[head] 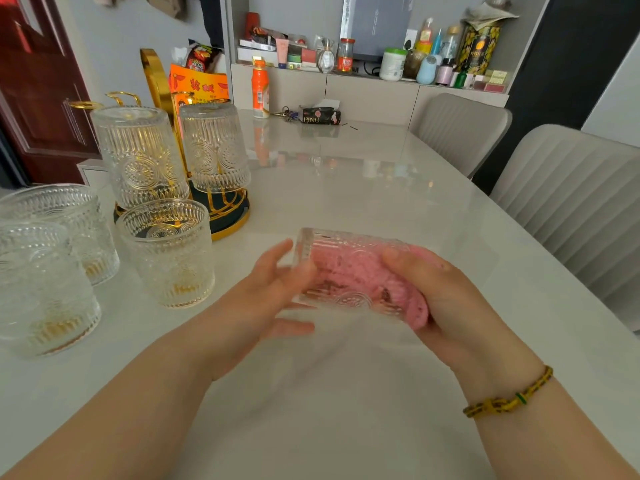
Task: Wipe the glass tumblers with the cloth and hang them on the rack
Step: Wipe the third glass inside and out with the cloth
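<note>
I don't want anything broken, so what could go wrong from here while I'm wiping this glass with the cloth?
The held tumbler lies sideways above the table, and your left hand grips only its base end, so twisting the pink cloth with your right hand might slip it loose. Three upright tumblers stand in front of the rack, so reaching over to hang this one could knock one.

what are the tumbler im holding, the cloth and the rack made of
Tumbler: clear pressed glass, see-through with embossed ribs and medallions.
Cloth: pink and fuzzy, possibly microfibre or terry.
Rack: shiny gold-coloured metal, probably plated, on a dark base.
</note>
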The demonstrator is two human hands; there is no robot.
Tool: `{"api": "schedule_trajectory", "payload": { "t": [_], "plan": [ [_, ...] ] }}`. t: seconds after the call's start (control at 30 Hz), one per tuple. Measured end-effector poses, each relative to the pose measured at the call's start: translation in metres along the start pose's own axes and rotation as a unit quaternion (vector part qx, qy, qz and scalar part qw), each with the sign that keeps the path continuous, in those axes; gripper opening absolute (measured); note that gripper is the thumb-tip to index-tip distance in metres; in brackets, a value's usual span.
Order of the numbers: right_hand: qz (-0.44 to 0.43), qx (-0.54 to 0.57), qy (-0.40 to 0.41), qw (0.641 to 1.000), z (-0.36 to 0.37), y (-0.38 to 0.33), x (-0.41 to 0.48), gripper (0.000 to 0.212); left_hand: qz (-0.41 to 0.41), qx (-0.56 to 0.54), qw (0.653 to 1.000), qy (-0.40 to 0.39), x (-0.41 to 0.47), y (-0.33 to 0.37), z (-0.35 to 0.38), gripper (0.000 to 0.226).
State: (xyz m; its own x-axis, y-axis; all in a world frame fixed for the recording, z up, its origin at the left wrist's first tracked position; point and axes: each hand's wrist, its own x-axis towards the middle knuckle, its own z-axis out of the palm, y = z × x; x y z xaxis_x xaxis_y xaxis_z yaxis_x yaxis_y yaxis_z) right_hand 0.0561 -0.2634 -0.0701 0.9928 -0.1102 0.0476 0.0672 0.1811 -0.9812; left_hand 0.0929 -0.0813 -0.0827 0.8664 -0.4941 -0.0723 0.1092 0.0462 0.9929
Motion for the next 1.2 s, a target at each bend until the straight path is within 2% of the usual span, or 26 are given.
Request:
{"api": "schedule_trajectory", "payload": {
  "t": [0.07, 0.13, 0.17, 0.27, 0.37, 0.43, 0.5, 0.57, 0.6, 0.63, 0.7, 0.8, 0.87, 0.93, 1.0, 1.07, 1.13, 1.2],
  "plan": [
    [0.017, 0.032, -0.013, 0.999, 0.005, 0.002, -0.001, 0.068, 0.062, 0.051, 0.996, 0.035, 0.0, 0.002, -0.001, 0.068],
    [-0.002, -0.015, 0.0, 1.0, 0.012, 0.006, -0.003, 0.081, 0.08, 0.05, 0.994, 0.05, 0.002, 0.001, -0.002, 0.068],
    [-0.022, -0.046, -0.001, 0.999, 0.015, 0.004, -0.004, 0.08, 0.076, 0.023, 0.996, 0.051, 0.003, 0.001, -0.004, 0.066],
    [-0.087, -0.128, -0.016, 0.988, 0.019, -0.008, -0.013, 0.035, 0.058, -0.06, 0.996, 0.028, 0.003, 0.002, -0.007, 0.046],
    [-0.096, -0.18, -0.091, 0.975, 0.023, -0.019, -0.023, 0.029, 0.025, -0.065, 0.998, 0.009, 0.003, 0.003, -0.009, 0.037],
    [-0.085, -0.194, -0.11, 0.971, 0.024, -0.019, -0.024, 0.028, -0.008, -0.071, 0.997, 0.003, 0.002, 0.003, -0.007, 0.035],
    [-0.076, -0.199, -0.103, 0.972, 0.023, -0.016, -0.022, 0.026, -0.031, -0.069, 0.997, 0.003, 0.001, 0.003, -0.006, 0.035],
    [-0.071, -0.18, -0.059, 0.979, 0.021, -0.009, -0.017, 0.014, -0.035, -0.045, 0.998, -0.004, 0.002, 0.002, -0.006, 0.038],
    [-0.062, -0.165, -0.031, 0.984, 0.02, -0.006, -0.014, 0.015, -0.033, -0.027, 0.999, -0.011, 0.002, 0.001, -0.006, 0.042],
    [-0.043, -0.129, -0.015, 0.991, 0.016, -0.001, -0.01, 0.017, -0.032, -0.011, 0.999, -0.018, 0.002, 0.001, -0.005, 0.048],
    [0.015, -0.007, -0.015, 1.0, 0.011, 0.005, -0.002, 0.035, -0.03, -0.004, 0.999, -0.034, 0.002, -0.001, -0.005, 0.066],
    [0.072, 0.116, -0.009, 0.991, 0.008, 0.003, 0.0, 0.046, 0.03, 0.037, 0.999, -0.021, 0.002, -0.004, -0.007, 0.088],
    [0.069, 0.088, -0.006, 0.994, 0.007, 0.002, 0.0, 0.047, 0.084, 0.063, 0.994, 0.016, 0.003, -0.002, -0.007, 0.084],
    [0.035, -0.008, 0.001, 0.999, 0.01, 0.002, -0.001, 0.068, 0.109, 0.045, 0.993, 0.024, 0.003, -0.002, -0.007, 0.075],
    [-0.017, -0.094, -0.014, 0.995, 0.015, 0.002, -0.006, 0.093, 0.093, -0.008, 0.996, 0.018, 0.002, -0.001, -0.005, 0.058],
    [-0.088, -0.151, -0.036, 0.984, 0.016, 0.002, -0.009, 0.095, 0.059, -0.046, 0.997, 0.016, 0.002, 0.002, -0.004, 0.036],
    [-0.136, -0.184, -0.052, 0.972, 0.019, -0.001, -0.013, 0.094, 0.026, -0.057, 0.998, 0.006, 0.001, 0.004, -0.006, 0.033],
    [-0.143, -0.19, -0.04, 0.97, 0.019, 0.0, -0.014, 0.097, 0.007, -0.041, 0.999, -0.001, 0.0, 0.005, -0.007, 0.039]
  ]
}}
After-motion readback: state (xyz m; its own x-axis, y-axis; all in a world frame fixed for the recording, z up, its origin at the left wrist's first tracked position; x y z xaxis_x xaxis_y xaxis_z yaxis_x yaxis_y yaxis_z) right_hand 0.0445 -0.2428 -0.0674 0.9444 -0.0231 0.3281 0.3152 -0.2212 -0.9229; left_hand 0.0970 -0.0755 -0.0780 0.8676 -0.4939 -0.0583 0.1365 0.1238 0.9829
